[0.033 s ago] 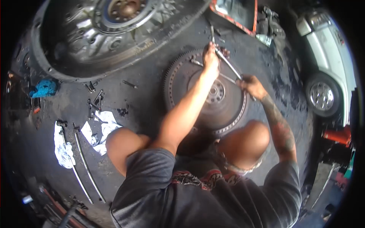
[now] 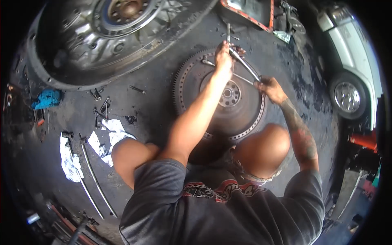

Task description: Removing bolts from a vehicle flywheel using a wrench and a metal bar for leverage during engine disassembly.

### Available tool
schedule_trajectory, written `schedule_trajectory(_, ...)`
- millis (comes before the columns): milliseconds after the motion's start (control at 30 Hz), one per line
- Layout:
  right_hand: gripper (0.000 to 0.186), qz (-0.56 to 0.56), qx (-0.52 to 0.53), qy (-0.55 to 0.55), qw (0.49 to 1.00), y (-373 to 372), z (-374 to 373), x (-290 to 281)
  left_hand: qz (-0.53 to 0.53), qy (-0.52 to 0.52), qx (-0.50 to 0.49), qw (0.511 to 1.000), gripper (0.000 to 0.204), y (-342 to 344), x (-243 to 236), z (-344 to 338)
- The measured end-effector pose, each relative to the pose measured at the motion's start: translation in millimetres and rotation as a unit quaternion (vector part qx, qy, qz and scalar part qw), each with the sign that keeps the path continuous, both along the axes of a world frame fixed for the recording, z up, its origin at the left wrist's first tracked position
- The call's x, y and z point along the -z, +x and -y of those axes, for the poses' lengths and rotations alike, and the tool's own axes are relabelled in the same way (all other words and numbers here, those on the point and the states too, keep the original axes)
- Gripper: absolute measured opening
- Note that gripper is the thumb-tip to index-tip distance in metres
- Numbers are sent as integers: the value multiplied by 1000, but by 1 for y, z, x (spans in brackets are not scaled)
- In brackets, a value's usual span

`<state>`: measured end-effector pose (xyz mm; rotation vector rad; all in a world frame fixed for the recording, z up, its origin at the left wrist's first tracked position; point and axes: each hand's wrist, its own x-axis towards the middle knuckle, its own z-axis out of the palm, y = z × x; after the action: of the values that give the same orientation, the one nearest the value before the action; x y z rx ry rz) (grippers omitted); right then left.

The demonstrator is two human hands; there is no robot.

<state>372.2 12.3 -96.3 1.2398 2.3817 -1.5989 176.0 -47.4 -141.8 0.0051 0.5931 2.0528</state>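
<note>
Both my hands are raised over a round toothed flywheel (image 2: 196, 110) that lies flat on the floor in front of my knees. My left hand (image 2: 223, 59) is closed round the upper end of a shiny steel wrench handle (image 2: 245, 65). A short metal rod (image 2: 228, 30) sticks up past that hand; how it joins the handle is hidden. My right hand (image 2: 271, 90) grips the handle's lower end. A second, thinner rod with a knobbed end (image 2: 207, 62) runs behind my left wrist toward my right fingers; whether they touch it I cannot tell.
A large metal housing (image 2: 102, 63) lies at the far left. Several bolts (image 2: 104, 108), white rags (image 2: 116, 128) and two long bars (image 2: 98, 179) are on the floor to my left. A red-edged pan (image 2: 247, 15) lies ahead; a white vehicle's wheel (image 2: 347, 97) stands at right.
The view has shifted a little, so the housing and flywheel sit slightly farther left. Both hands keep their hold on the wrench handle, nearly in the same place.
</note>
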Motion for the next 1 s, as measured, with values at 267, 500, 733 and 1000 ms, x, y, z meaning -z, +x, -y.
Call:
schedule_trajectory(267,40,67,58,117,989,50,-2,64,-286,-221,243,900,36,-67,24,38)
schedule_trajectory(500,35,108,105,106,983,99,0,127,-768,-279,532,222,36,-115,-1,94)
schedule_trajectory(733,30,88,67,120,987,68,11,145,-570,-489,573,327,40,-203,-17,262)
schedule_trajectory(1000,37,204,4,257,945,69,-10,179,-563,-598,441,362,33,-266,-9,380)
